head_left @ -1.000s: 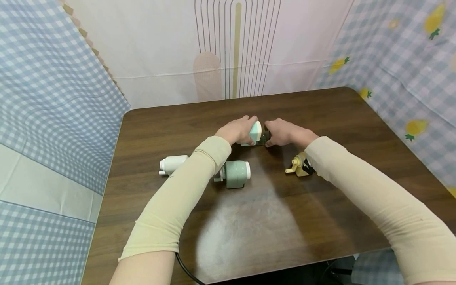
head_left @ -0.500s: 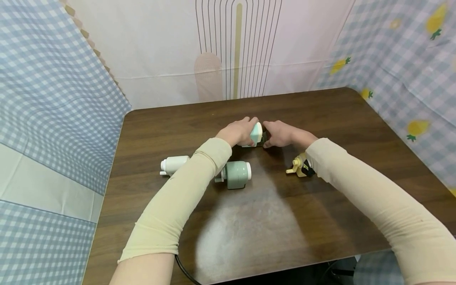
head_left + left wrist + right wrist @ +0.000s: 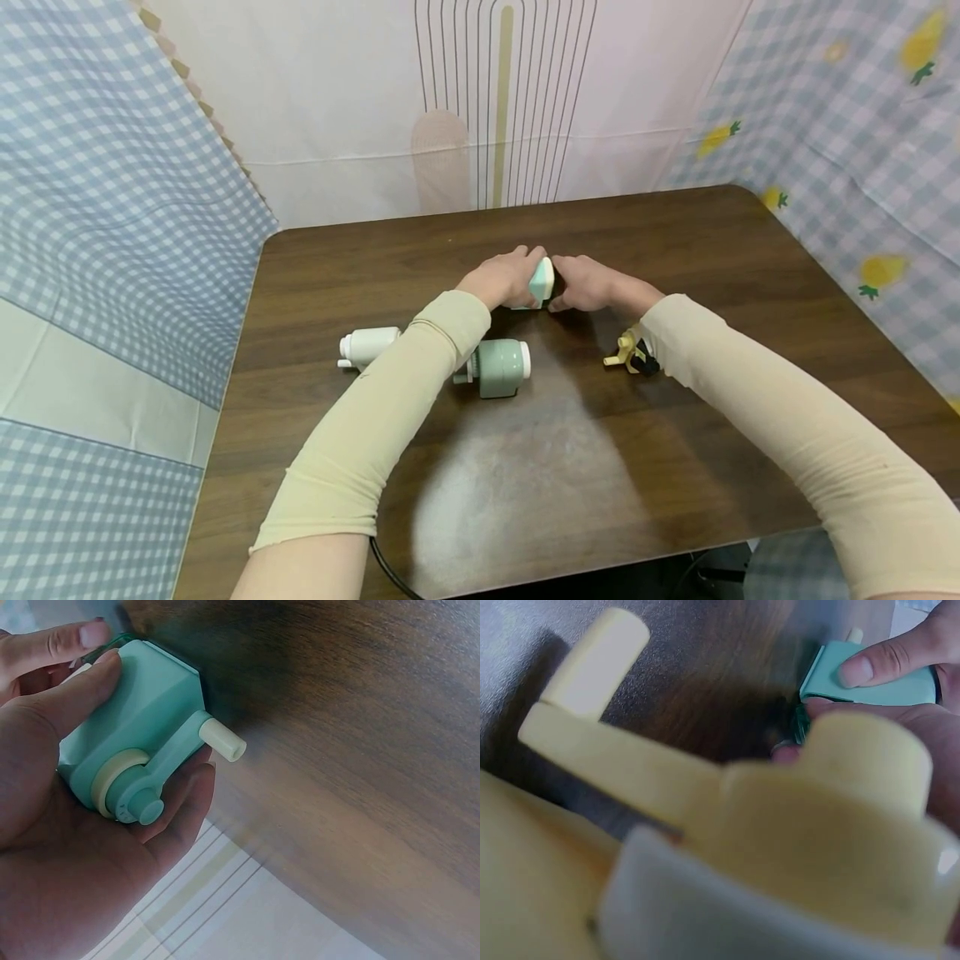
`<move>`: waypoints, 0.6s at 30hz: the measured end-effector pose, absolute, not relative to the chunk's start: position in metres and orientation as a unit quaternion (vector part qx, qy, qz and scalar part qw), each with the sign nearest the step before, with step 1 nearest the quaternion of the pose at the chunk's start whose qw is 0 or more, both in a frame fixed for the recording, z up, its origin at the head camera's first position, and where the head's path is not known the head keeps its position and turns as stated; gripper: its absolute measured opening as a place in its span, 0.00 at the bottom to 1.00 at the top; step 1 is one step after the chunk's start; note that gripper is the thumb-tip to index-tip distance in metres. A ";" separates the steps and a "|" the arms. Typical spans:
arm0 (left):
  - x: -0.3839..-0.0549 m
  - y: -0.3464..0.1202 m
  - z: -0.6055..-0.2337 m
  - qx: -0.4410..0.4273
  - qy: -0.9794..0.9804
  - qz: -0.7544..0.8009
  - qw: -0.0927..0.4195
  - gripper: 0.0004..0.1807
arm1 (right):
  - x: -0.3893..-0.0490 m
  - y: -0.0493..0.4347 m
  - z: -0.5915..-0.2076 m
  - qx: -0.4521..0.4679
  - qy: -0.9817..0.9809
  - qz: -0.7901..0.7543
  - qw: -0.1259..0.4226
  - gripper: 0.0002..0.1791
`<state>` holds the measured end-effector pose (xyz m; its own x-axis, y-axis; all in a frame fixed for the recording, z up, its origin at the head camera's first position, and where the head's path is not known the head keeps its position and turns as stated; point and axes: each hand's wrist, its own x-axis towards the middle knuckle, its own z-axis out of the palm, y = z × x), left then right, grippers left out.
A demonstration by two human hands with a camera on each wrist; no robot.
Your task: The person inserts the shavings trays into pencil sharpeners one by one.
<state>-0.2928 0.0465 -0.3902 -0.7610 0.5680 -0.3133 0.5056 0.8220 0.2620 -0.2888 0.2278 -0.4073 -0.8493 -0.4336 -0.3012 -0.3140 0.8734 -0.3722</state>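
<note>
Hanging cloths back the scene: blue-and-white checked fabric [image 3: 112,125] at the left of the head view, a white line-patterned sheet [image 3: 330,100] at top centre, and pale blue lemon-printed check [image 3: 810,133] at upper right. Below spreads a dark brown wood-grain table [image 3: 720,242], glossy at lower centre. Two cream fabric sleeves [image 3: 352,450] cross it toward the middle.

The left hand [image 3: 498,277] is clamped round a mint-green plastic crank sharpener [image 3: 142,697] near the centre of the frame, thumb on top and fingers beneath, presumably to steady the body and leave the crank free. The right hand [image 3: 592,282] meets its right end, bent fingers seeming to pinch the piece there.

The rest sit nearer the person, perhaps to leave room for both hands: a sage-green rounded sharpener [image 3: 501,367] at centre, a white cylindrical one [image 3: 372,343] left of it, and a small yellow one [image 3: 624,346] right of centre, partly under the right sleeve.

Smallest are the cream crank knob [image 3: 223,740], sticking out clear of the left fingers, and the dark green see-through drawer [image 3: 801,724] between the right fingertips, mostly hidden.
</note>
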 end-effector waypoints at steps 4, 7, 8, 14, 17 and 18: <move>-0.293 0.047 -0.390 0.285 0.935 0.081 0.193 0.42 | -0.291 0.228 -0.408 -0.191 0.945 -0.173 0.201 0.26; -0.293 0.047 -0.389 0.283 0.936 0.082 0.194 0.41 | -0.297 0.234 -0.415 -0.204 0.938 -0.198 0.198 0.26; -0.293 0.047 -0.389 0.283 0.936 0.082 0.194 0.41 | -0.298 0.234 -0.416 -0.206 0.937 -0.202 0.196 0.26; -0.292 0.046 -0.389 0.286 0.935 0.088 0.189 0.40 | -0.291 0.227 -0.409 -0.190 0.940 -0.204 0.199 0.24; -0.292 0.045 -0.389 0.289 0.935 0.089 0.186 0.39 | -0.290 0.225 -0.410 -0.187 0.939 -0.207 0.200 0.24; -0.292 0.045 -0.389 0.290 0.935 0.089 0.185 0.39 | -0.289 0.225 -0.409 -0.187 0.939 -0.210 0.200 0.24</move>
